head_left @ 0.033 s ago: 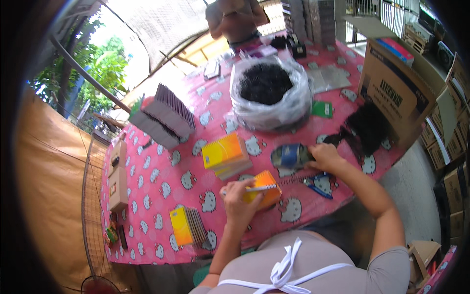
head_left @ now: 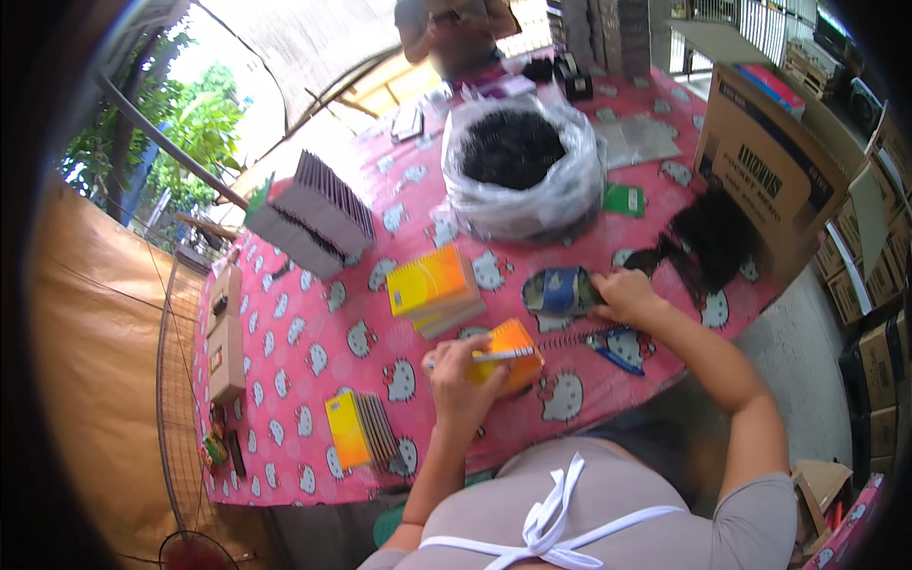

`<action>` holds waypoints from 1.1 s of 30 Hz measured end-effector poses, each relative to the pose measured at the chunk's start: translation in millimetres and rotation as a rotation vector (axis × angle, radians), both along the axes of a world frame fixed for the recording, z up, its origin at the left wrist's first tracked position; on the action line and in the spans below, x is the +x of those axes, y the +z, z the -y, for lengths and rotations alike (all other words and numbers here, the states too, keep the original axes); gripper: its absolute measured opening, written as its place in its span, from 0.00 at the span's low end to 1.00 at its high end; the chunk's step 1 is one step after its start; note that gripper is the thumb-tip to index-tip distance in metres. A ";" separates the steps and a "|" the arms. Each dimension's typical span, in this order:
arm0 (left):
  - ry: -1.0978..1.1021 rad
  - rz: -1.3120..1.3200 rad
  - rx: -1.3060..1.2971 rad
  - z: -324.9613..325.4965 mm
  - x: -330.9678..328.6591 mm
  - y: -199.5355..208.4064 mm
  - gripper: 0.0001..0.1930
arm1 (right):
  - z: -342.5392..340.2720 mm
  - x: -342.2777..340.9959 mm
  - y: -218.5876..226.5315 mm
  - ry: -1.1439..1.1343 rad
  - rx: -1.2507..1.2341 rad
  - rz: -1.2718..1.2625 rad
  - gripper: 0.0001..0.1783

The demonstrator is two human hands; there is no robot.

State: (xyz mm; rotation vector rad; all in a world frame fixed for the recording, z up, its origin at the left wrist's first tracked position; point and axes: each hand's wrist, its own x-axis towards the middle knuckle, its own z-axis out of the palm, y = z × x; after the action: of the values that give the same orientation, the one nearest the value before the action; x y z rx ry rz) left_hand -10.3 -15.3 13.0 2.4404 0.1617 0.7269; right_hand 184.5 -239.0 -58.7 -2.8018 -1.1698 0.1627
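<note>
My left hand (head_left: 461,380) is closed on a small yellow-orange notebook (head_left: 513,334) near the table's front edge. A thin white pen-like stick (head_left: 503,355) also lies in its fingers, across the cover. From the notebook's right side a dark spiral coil (head_left: 567,338) runs toward blue-handled pliers (head_left: 617,353) on the table. My right hand (head_left: 629,295) has its fingers curled at the right edge of a blue slipper-shaped thing (head_left: 562,291). Whatever those fingertips pinch is hidden. Behind my left hand stands a stack of like notebooks (head_left: 432,285); another row of notebooks (head_left: 356,432) is at the front left.
A clear plastic bag (head_left: 522,214) of black coils stands at mid-table, with more loose black coils (head_left: 712,242) on the right beside a large carton (head_left: 769,157). Tall notebook stacks (head_left: 318,223) stand at back left. Across the table is another person (head_left: 456,38). A green card (head_left: 623,199) lies near the bag.
The whole view has shifted slightly, with table items appearing a little higher. Both hands stay at the same things.
</note>
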 end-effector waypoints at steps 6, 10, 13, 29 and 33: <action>-0.013 -0.004 0.021 -0.9 -6.5 -1.4 0.16 | -6.0 1.9 -19.6 -0.004 0.075 0.151 0.23; 0.016 -0.015 -0.024 -4.0 -9.7 3.8 0.17 | -35.0 -15.6 63.4 -0.073 0.801 -0.466 0.16; 0.014 -0.055 -0.070 -2.8 -5.4 4.9 0.19 | -39.5 -12.7 53.3 0.320 0.975 -0.872 0.14; -0.025 0.044 -0.340 -28.7 -21.9 -3.0 0.17 | -74.1 -11.6 53.9 0.251 0.719 -0.596 0.25; 0.017 0.135 -0.910 -33.6 -30.0 -17.0 0.15 | -91.7 -16.8 65.7 0.338 0.758 -0.723 0.27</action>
State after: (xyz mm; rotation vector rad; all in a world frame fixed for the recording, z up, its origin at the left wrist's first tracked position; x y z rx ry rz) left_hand -40.3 18.3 -4.0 1.5232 0.3674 0.6315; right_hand 167.6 -147.3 7.1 -1.6611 -1.1549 0.5595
